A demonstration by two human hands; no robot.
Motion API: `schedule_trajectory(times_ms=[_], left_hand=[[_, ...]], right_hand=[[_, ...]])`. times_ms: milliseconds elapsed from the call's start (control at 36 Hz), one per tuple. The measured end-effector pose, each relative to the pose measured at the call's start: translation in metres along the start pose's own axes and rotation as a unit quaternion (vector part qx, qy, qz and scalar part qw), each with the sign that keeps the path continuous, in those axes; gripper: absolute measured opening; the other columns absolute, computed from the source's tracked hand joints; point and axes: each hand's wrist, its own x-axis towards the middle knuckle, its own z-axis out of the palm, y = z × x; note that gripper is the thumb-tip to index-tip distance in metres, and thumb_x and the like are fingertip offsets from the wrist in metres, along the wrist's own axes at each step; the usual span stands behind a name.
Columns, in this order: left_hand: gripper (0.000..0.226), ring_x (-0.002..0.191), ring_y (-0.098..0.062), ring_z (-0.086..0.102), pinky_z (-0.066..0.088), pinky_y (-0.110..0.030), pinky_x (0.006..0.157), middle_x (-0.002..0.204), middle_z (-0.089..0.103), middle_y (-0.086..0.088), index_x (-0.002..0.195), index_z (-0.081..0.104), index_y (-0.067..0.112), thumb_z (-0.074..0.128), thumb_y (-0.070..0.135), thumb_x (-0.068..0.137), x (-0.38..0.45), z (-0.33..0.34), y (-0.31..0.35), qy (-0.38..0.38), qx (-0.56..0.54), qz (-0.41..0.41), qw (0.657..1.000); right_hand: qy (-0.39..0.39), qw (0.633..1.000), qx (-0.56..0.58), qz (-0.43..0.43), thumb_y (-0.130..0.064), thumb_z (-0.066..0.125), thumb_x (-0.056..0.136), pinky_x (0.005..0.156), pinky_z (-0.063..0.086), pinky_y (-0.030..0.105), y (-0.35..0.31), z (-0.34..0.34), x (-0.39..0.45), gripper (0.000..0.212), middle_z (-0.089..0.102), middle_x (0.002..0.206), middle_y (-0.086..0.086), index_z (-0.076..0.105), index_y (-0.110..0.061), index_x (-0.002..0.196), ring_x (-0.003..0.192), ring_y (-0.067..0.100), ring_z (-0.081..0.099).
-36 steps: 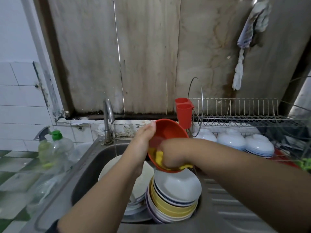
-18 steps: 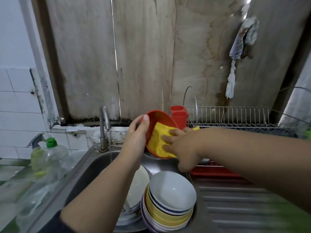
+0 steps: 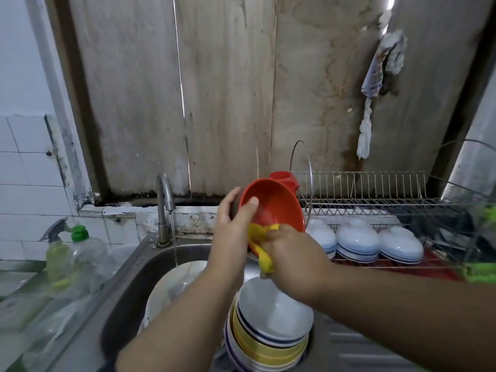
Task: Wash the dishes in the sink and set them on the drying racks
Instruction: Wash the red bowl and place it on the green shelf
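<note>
My left hand (image 3: pixel 233 232) grips the rim of a red bowl (image 3: pixel 276 205), tilted on edge above the sink (image 3: pixel 150 267). My right hand (image 3: pixel 292 257) presses a yellow sponge cloth (image 3: pixel 264 260) against the bowl's lower inside. Below my hands a stack of bowls (image 3: pixel 271 334), white on top with yellow and purple ones under it, stands in the sink next to white plates (image 3: pixel 174 285). A thin stream of water runs from the tap (image 3: pixel 165 200). Upturned white bowls (image 3: pixel 359 241) rest on the lower tier of the wire drying rack (image 3: pixel 375 200).
A red cup (image 3: pixel 285 178) hangs at the rack's left end. A green-capped soap bottle (image 3: pixel 86 253) and a spray bottle (image 3: pixel 55 251) stand left of the sink. A rag (image 3: pixel 381 73) hangs on the wall. The ribbed drainboard (image 3: pixel 357 350) lies at the lower right.
My right hand with the sponge has slid down from the bowl's middle to its lower rim. The bowl's inside shows more. My view has shifted slightly.
</note>
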Motion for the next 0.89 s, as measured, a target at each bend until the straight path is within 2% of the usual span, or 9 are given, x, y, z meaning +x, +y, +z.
schedule_trajectory(times_ms=[83, 222, 306, 361, 444, 556, 694, 833, 889], left_hand=[[0.06, 0.1, -0.019, 0.064, 0.052, -0.034, 0.08, 0.119, 0.064, -0.005, 0.132, 0.049, 0.027, 0.071, 0.023, 0.075, 0.006, -0.013, 0.007, -0.1, 0.012, -0.077, 0.992], [0.013, 0.056, -0.017, 0.057, 0.044, -0.029, 0.059, 0.064, 0.065, -0.002, 0.087, 0.06, 0.019, 0.048, 0.019, 0.087, 0.014, -0.013, 0.022, -0.075, 0.057, -0.125, 0.988], [0.03, 0.075, -0.017, 0.061, 0.048, -0.031, 0.065, 0.091, 0.066, -0.003, 0.107, 0.061, 0.022, 0.056, 0.027, 0.077, 0.007, 0.0, 0.005, 0.015, -0.016, -0.033, 0.999], [0.049, 0.096, -0.016, 0.062, 0.051, -0.033, 0.081, 0.111, 0.063, 0.001, 0.125, 0.051, 0.032, 0.067, 0.026, 0.079, 0.0, 0.004, -0.004, 0.009, -0.006, -0.001, 1.0], [0.073, 0.1, -0.02, 0.063, 0.053, -0.032, 0.077, 0.122, 0.062, -0.006, 0.131, 0.049, 0.028, 0.078, 0.031, 0.064, 0.009, -0.008, 0.005, -0.103, 0.031, -0.053, 0.993], [0.047, 0.089, -0.027, 0.058, 0.044, -0.044, 0.086, 0.099, 0.067, -0.012, 0.113, 0.061, 0.014, 0.061, 0.035, 0.071, 0.024, -0.019, 0.023, -0.09, 0.056, -0.109, 0.988], [0.052, 0.098, -0.015, 0.059, 0.049, -0.032, 0.083, 0.113, 0.059, -0.001, 0.126, 0.046, 0.029, 0.066, 0.033, 0.078, 0.006, 0.014, 0.004, 0.031, 0.036, 0.019, 0.999], [0.09, 0.106, -0.027, 0.062, 0.052, -0.038, 0.078, 0.128, 0.058, -0.011, 0.137, 0.04, 0.023, 0.081, 0.041, 0.059, 0.021, -0.007, 0.014, -0.091, 0.012, -0.083, 0.992], [0.066, 0.094, -0.028, 0.065, 0.051, -0.034, 0.071, 0.112, 0.066, -0.011, 0.126, 0.053, 0.017, 0.07, 0.042, 0.067, 0.028, -0.01, 0.023, -0.054, 0.031, -0.103, 0.993]], right_hand=[[0.02, 0.996, -0.017, -0.086, -0.018, 0.061, 0.079, 0.067, 0.047, 0.033, 0.029, -0.004, -0.007, 0.034, 0.065, 0.107, -0.002, 0.067, -0.025, 0.112, 0.095, 0.025, 0.052], [0.096, 0.96, -0.185, -0.185, -0.028, 0.079, 0.054, 0.051, 0.035, 0.025, 0.064, -0.018, 0.002, 0.039, 0.068, 0.08, -0.01, 0.074, -0.038, 0.091, 0.076, 0.017, 0.042], [0.102, 0.991, -0.049, -0.075, -0.031, 0.088, 0.038, 0.048, 0.033, 0.028, 0.023, -0.009, 0.001, 0.044, 0.063, 0.07, -0.009, 0.073, -0.034, 0.08, 0.067, 0.021, 0.054], [0.086, 0.995, 0.053, 0.015, -0.03, 0.079, 0.064, 0.063, 0.042, 0.033, 0.006, -0.005, 0.003, 0.034, 0.064, 0.098, -0.005, 0.068, -0.028, 0.096, 0.089, 0.024, 0.052], [0.059, 0.995, 0.042, -0.07, -0.023, 0.075, 0.069, 0.067, 0.047, 0.034, 0.018, -0.005, -0.005, 0.04, 0.064, 0.105, -0.002, 0.066, -0.027, 0.108, 0.091, 0.024, 0.051], [0.138, 0.971, -0.126, -0.152, -0.024, 0.087, 0.043, 0.051, 0.039, 0.026, 0.055, -0.014, 0.002, 0.055, 0.069, 0.081, -0.003, 0.075, -0.03, 0.097, 0.066, 0.022, 0.057], [0.086, 0.994, 0.059, 0.037, -0.023, 0.068, 0.074, 0.066, 0.039, 0.033, 0.011, -0.009, 0.011, 0.018, 0.063, 0.094, 0.0, 0.067, -0.021, 0.092, 0.092, 0.027, 0.051], [0.134, 0.984, -0.033, -0.116, -0.018, 0.07, 0.061, 0.052, 0.044, 0.03, 0.048, -0.012, 0.001, 0.031, 0.068, 0.083, -0.001, 0.073, -0.024, 0.091, 0.07, 0.024, 0.055], [0.147, 0.964, -0.15, -0.166, -0.021, 0.078, 0.051, 0.05, 0.039, 0.027, 0.063, -0.012, 0.001, 0.044, 0.07, 0.084, -0.003, 0.074, -0.03, 0.095, 0.067, 0.022, 0.056]])
